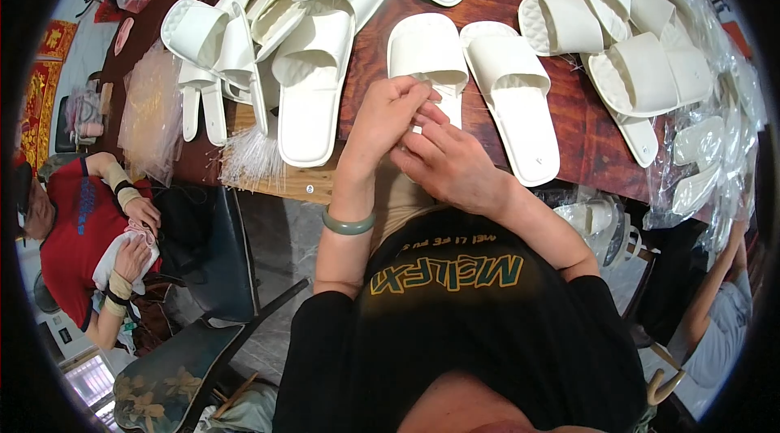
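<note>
My left hand (pixel 386 122) and my right hand (pixel 457 163) meet at the table's near edge, fingers closed and pressed together. A small white bit (pixel 417 130) shows between them; what it is, I cannot make out. Just beyond my fingertips lies a white open-toed slipper (pixel 427 43), its near end partly covered by my hands. Its neighbour, another white slipper (pixel 520 108), rests flat to the right, angled towards me. On the left, a larger white slipper (pixel 310 80) lies with its sole end near the table edge. A green bangle (pixel 348 223) circles my left wrist.
Heaps of white slippers (pixel 236 43) crowd the left and the right (pixel 642 67). Clear plastic bags (pixel 154 108) and a bundle of thin clear strands (pixel 253 158) lie left. A person in red (pixel 77 222) handles cloth beside a dark chair (pixel 215 262); another person (pixel 715 311) is at right.
</note>
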`<state>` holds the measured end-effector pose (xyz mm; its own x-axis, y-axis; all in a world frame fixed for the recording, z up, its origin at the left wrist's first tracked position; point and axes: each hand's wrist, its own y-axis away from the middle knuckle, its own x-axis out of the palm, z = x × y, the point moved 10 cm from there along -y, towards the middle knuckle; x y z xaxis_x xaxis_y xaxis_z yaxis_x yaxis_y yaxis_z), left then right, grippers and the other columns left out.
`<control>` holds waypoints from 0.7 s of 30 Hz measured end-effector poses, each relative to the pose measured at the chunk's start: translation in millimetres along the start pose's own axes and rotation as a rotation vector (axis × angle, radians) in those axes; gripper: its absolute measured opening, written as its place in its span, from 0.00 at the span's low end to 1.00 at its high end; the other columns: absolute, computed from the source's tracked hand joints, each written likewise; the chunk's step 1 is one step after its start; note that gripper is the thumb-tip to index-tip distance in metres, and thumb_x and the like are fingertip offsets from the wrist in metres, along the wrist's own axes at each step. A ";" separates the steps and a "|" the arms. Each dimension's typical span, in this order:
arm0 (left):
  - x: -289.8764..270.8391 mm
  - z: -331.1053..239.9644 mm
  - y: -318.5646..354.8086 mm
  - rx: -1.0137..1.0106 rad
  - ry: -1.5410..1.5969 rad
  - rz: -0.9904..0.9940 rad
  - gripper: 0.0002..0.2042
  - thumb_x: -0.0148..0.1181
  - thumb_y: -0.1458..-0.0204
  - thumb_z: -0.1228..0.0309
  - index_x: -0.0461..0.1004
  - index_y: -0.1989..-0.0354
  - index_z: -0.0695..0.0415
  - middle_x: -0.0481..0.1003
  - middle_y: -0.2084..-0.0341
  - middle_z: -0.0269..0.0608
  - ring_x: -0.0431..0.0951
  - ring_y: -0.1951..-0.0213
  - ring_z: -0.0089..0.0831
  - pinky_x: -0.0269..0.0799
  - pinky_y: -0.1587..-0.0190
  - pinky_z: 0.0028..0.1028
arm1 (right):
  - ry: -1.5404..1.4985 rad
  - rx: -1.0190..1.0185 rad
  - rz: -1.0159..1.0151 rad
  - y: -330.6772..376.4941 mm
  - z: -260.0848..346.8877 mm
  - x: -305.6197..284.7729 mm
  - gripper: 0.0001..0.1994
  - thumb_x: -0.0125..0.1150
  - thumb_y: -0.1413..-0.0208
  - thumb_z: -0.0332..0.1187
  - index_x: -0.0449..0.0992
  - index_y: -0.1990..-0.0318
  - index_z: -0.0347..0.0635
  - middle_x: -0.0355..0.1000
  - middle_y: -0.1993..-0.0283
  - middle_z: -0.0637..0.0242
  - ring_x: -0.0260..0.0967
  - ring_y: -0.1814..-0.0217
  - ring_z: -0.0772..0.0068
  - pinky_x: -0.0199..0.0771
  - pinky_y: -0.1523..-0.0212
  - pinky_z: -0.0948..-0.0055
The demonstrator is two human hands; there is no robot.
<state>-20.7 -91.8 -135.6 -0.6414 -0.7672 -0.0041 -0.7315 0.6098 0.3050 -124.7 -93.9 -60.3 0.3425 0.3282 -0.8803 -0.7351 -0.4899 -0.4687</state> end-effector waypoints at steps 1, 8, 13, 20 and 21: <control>2.4 3.4 0.6 -0.041 0.055 0.032 0.14 0.48 0.43 0.67 0.73 0.67 0.69 0.76 0.77 0.44 0.76 0.75 0.25 0.71 0.70 0.20 | 0.008 -0.043 0.003 -2.0 4.6 -2.4 0.15 0.55 0.58 0.31 0.71 0.59 0.39 0.63 0.61 0.62 0.64 0.54 0.63 0.66 0.48 0.65; 0.2 2.0 0.4 -0.025 0.106 0.050 0.14 0.47 0.43 0.67 0.72 0.64 0.69 0.77 0.74 0.49 0.78 0.72 0.31 0.73 0.66 0.24 | 0.178 0.010 0.150 -3.1 10.8 20.2 0.14 0.55 0.56 0.33 0.70 0.60 0.38 0.64 0.68 0.62 0.67 0.58 0.62 0.69 0.65 0.73; 3.0 -3.0 2.6 -0.042 0.095 0.068 0.14 0.47 0.43 0.65 0.72 0.64 0.67 0.78 0.73 0.47 0.79 0.71 0.30 0.70 0.71 0.21 | 0.134 -0.023 0.097 -5.7 17.4 11.5 0.14 0.55 0.58 0.31 0.70 0.61 0.35 0.65 0.67 0.61 0.66 0.59 0.63 0.68 0.64 0.73; 1.7 -4.1 1.7 -0.051 0.030 0.056 0.14 0.47 0.43 0.65 0.73 0.65 0.66 0.78 0.73 0.46 0.79 0.71 0.29 0.69 0.73 0.21 | 0.205 0.148 0.304 -2.1 8.3 30.5 0.19 0.56 0.60 0.28 0.69 0.55 0.36 0.64 0.66 0.62 0.64 0.63 0.67 0.65 0.67 0.74; 1.2 -2.5 0.4 -0.042 0.045 0.059 0.14 0.47 0.43 0.66 0.73 0.64 0.66 0.78 0.73 0.46 0.79 0.71 0.28 0.69 0.73 0.20 | 0.206 0.146 0.304 -2.0 7.8 30.2 0.19 0.56 0.60 0.28 0.69 0.55 0.36 0.64 0.66 0.62 0.64 0.63 0.67 0.65 0.67 0.74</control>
<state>-21.3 -92.9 -133.1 -0.6715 -0.7387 0.0578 -0.6816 0.6464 0.3429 -117.4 -76.7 -85.4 0.1956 0.0101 -0.9806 -0.8915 -0.4147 -0.1821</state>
